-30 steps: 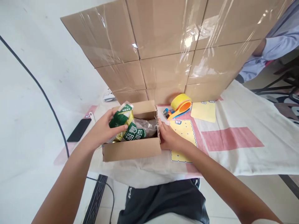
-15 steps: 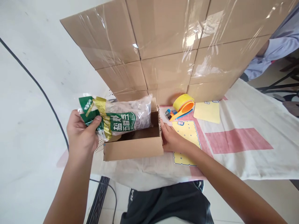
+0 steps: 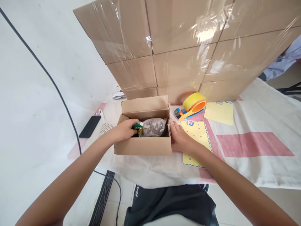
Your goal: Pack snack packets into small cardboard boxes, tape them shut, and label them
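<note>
The plastic packet (image 3: 154, 127) lies inside the small cardboard box (image 3: 143, 146), of which the flaps at the front and at the back are folded outward. From my distant place I look through the head camera, and I see the clear body of the packet along the box, with its green and gold end to the left. My left hand (image 3: 128, 129) reaches over the left edge of the box, and its fingers are closed around this green end. My right hand (image 3: 180, 136) is not gripping: it is spread rather flat, and its fingers touch the outer right side of the box.

The box stands on the worktop (image 3: 254, 169), which is covered by a white and pink cloth. Just beside my right hand I find a yellow sheet (image 3: 197, 147) with small drawings, and behind it a yellow tape roll (image 3: 194, 99) with an orange holder. To the left of the box lie a white perforated tool (image 3: 105, 127) and a black phone (image 3: 90, 127). Behind the box rises a big cardboard wall (image 3: 178, 69), under shiny clear film.
</note>
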Action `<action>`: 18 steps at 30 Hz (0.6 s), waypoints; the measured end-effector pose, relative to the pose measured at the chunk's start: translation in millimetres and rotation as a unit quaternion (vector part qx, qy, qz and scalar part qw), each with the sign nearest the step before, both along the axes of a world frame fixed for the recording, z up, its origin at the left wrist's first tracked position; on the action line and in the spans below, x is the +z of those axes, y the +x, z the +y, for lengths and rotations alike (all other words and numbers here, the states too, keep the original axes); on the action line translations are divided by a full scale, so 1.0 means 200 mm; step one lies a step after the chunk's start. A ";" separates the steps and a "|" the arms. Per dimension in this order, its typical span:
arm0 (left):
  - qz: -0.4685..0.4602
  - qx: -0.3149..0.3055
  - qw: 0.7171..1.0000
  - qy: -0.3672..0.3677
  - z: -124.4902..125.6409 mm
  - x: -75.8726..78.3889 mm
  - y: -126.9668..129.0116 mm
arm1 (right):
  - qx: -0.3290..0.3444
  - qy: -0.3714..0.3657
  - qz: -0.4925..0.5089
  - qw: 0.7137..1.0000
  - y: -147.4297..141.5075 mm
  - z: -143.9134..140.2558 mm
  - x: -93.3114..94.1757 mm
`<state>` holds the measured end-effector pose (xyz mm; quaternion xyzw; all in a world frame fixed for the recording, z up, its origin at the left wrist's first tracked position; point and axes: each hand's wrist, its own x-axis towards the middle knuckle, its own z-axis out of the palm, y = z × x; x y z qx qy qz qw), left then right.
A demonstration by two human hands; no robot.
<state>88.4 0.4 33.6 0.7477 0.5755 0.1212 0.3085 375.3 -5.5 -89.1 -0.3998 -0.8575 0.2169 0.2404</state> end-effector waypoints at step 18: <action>0.231 -0.253 0.908 0.243 -0.03 0.10 -0.10 | 0.006 -0.023 -0.014 1.000 0.01 0.01 0.02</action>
